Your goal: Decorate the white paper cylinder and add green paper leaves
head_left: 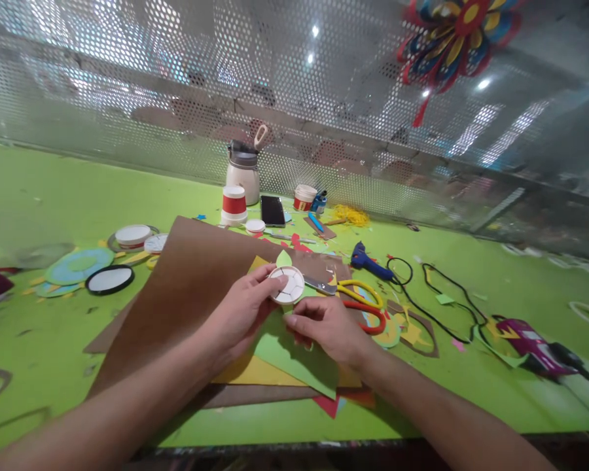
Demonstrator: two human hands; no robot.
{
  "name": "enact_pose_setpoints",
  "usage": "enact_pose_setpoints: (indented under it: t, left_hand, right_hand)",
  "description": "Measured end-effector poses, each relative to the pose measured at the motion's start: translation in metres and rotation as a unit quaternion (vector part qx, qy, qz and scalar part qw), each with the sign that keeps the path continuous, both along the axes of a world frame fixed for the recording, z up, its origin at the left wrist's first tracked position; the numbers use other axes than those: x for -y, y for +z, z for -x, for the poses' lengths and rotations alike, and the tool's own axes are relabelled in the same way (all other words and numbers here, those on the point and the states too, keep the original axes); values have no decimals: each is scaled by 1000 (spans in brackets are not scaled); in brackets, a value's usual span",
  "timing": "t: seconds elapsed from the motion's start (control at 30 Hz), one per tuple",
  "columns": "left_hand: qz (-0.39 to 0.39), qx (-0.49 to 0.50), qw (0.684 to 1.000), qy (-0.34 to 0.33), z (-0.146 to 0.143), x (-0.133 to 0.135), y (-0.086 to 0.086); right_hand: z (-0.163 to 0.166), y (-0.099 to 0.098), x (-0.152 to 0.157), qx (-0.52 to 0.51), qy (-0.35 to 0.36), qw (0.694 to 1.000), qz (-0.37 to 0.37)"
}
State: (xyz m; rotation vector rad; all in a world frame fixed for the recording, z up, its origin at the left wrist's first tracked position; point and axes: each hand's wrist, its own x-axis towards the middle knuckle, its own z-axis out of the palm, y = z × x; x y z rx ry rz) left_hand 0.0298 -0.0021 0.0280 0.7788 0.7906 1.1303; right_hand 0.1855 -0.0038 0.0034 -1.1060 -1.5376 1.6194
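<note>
I have the white paper disc pinched in my left hand, thumb and forefinger closed on its near-left rim, held just above the green paper sheet. A small green leaf shape sticks up from the disc's far edge. My right hand is curled just beside and below it, fingers closed down towards the green sheet; whether they grip anything I cannot tell. To do this well, I judge I should keep the disc level, hold it by the rim only so the leaf is not bent, and steady the sheet with the right hand.

Under the sheet lie yellow paper and a big brown card. Scissors with yellow and red handles lie just right, a blue glue gun beyond. The worktop is bright green, strewn with scraps, backed by a perforated metal wall with a paper flower hung up.
</note>
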Motion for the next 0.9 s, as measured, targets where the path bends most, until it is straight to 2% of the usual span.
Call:
enact_pose_setpoints:
  t: [0.17, 0.37, 0.6, 0.8, 0.9]
  left_hand:
    - [-2, -7, 1000, 12, 2, 0, -1]
    - [-19, -12, 999, 32, 8, -7, -3]
    - [-7, -44, 998, 42, 12, -13, -7]
    - [-9, -48, 998, 43, 12, -14, -11]
    - [-8, -48, 998, 41, 12, -15, -11]
  right_hand:
    - [-1, 0, 2, 6, 8, 1000, 8]
    - [-8, 6, 1, 126, 52, 991, 4]
    - [-20, 13, -9, 152, -27, 982, -110]
    - [-16, 3, -11, 153, -42, 978, -134]
    - [-14, 1, -8, 156, -48, 963, -213]
